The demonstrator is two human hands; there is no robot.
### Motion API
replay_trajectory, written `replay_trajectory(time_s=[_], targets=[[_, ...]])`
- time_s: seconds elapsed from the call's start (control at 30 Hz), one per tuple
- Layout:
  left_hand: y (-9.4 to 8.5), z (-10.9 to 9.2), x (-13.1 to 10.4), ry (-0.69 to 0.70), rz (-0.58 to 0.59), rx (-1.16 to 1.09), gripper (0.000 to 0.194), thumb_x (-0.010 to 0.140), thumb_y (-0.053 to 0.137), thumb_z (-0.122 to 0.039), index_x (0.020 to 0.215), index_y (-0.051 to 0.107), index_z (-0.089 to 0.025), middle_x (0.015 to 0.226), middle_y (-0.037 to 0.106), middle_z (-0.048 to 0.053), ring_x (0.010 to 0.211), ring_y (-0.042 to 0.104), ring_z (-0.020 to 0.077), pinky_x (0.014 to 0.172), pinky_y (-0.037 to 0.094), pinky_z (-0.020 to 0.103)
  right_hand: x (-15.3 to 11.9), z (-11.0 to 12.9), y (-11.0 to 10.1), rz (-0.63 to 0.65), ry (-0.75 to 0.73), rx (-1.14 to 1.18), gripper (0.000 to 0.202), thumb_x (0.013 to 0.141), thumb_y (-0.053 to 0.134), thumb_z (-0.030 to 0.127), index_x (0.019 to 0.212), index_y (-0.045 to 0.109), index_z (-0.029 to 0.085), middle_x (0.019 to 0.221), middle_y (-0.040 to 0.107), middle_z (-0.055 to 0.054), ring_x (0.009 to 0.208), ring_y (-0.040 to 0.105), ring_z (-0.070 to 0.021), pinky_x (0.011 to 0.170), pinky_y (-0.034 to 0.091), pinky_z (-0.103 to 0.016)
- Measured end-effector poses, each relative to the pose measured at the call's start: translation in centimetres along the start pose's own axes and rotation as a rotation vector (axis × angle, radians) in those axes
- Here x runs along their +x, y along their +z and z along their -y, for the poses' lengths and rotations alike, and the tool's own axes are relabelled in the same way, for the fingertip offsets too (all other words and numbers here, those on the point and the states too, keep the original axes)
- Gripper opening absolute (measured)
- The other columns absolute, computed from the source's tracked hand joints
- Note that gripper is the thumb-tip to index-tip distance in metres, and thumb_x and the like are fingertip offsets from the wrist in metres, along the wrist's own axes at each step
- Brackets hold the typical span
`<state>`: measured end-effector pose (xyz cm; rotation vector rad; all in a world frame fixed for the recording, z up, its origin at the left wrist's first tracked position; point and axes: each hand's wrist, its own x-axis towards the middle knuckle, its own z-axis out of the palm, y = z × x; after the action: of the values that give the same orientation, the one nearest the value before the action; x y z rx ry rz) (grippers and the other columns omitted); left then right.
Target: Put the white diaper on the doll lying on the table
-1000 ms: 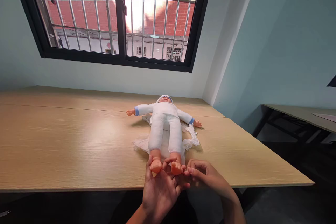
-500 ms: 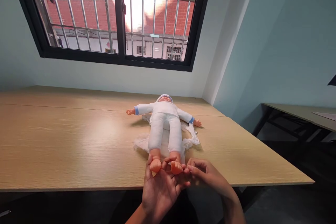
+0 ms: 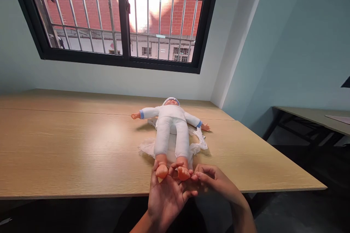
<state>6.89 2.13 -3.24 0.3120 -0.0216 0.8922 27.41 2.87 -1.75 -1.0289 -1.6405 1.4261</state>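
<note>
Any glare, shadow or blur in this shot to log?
All in the head view: a washed-out patch on the red brick wall outside; pale sheen on the wooden table; soft shadow beneath the baby doll; left hand and right hand without obvious motion blur.

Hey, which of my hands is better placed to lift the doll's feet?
Probably your left hand: it's open, palm up, just at the doll's feet. Your right hand is curled, off to one side of them.
</note>
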Motion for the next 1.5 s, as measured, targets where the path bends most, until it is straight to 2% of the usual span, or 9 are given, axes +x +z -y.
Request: replay_trajectory(time_s=[0.33, 1.13, 1.5], targets=[[0.22, 0.07, -0.04, -0.007, -0.054, -0.048, 0.059, 0.097, 0.034, -0.06, 0.105, 0.07, -0.014, 0.1, 0.069, 0.015, 0.103, 0.065, 0.0319, 0.081, 0.051, 0.043, 0.06, 0.25, 0.11, -0.021, 0.0, -0.038, 0.042, 0.09, 0.064, 0.051, 0.074, 0.058, 0.012, 0.069, 0.049, 0.002, 0.064, 0.043, -0.0079, 0.06, 0.031, -0.021], [0.15, -0.19, -0.06, -0.025, 0.004, -0.008, 0.054, 0.088, 0.054, -0.063, 0.103, 0.074, -0.015, 0.11, 0.072, 0.017, 0.111, 0.065, 0.0306, 0.1, 0.044, 0.043, -0.02, 0.22, 0.05, -0.034, 0.027, -0.01, 0.047, 0.087, 0.063, 0.058, 0.076, 0.055, 0.013, 0.07, 0.054, 0.001, 0.063, 0.047, -0.0095, 0.06, 0.035, -0.021], [0.39, -0.22, -0.13, -0.022, -0.014, 0.009, 0.056, 0.091, 0.048, -0.064, 0.103, 0.073, -0.016, 0.109, 0.072, 0.016, 0.111, 0.065, 0.0295, 0.1, 0.045, 0.043, -0.1, 0.37, 0.18, -0.043, 0.022, -0.032, 0.047, 0.087, 0.063, 0.059, 0.077, 0.057, 0.014, 0.072, 0.056, 0.0, 0.064, 0.047, -0.0097, 0.059, 0.035, -0.022]])
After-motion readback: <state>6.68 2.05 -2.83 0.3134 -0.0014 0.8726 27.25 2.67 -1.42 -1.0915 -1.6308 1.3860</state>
